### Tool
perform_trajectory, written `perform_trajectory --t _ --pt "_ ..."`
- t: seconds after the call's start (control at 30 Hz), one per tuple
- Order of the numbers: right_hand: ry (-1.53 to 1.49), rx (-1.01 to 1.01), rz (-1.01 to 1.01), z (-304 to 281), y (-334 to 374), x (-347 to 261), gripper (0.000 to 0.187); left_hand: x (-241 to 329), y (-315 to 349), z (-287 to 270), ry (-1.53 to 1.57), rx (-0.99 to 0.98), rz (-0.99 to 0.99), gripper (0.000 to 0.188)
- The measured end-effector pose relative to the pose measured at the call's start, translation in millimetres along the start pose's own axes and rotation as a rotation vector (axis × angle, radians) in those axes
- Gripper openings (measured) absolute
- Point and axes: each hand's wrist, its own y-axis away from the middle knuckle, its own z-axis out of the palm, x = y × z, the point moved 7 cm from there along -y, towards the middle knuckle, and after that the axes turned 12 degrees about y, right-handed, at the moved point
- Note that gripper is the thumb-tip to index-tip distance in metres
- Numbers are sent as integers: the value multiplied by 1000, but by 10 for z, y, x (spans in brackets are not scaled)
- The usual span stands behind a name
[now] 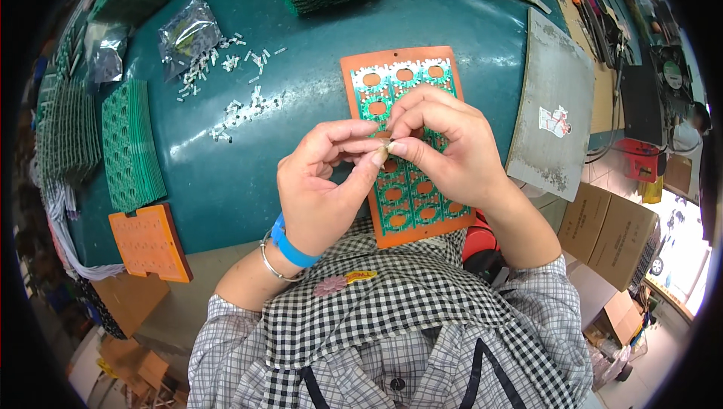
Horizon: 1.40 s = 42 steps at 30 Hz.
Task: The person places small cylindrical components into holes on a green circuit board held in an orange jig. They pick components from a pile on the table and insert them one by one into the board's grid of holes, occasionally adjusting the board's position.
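Pinched grip above the desk (203,202)

Loose pale pieces (239,113) lie left; then the left hand (324,175) and right hand (452,141), each grip pinched together, apparently on one tiny part (385,145), above green circuit boards (410,183) on an orange plate (422,236).

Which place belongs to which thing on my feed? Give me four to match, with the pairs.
Things
1. blue wristband
2. orange tray bearing a green board
3. loose pale pieces
4. grey panel

Places
A. scattered on the teal table
B. right of the tray
C. around the left wrist
D. partly covered from view by the left hand and right hand

Pairs: 1-C, 2-D, 3-A, 4-B
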Motion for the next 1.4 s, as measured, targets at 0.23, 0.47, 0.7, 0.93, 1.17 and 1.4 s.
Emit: perform_trajectory --t 0.23,0.47,0.7,0.93,1.17,1.4 --pt "9 131 -31 -59 87 -52 21 -192 11 2 481 73 -278 26" --pt "23 160 -112 -120 93 -105 21 -184 41 56 465 70 -308 25" --pt "58 5 -208 -212 70 -166 15 -255 100 84 662 -28 -420 21" --pt "-74 80 197 -573 -10 544 7 -179 113 12 503 25 -367 17" --pt "374 10 159 -611 -73 758 7 -175 145 -15 380 37 -321 15" --pt "375 -42 186 -575 -119 779 9 -196 142 -33 414 -28 -306 15"
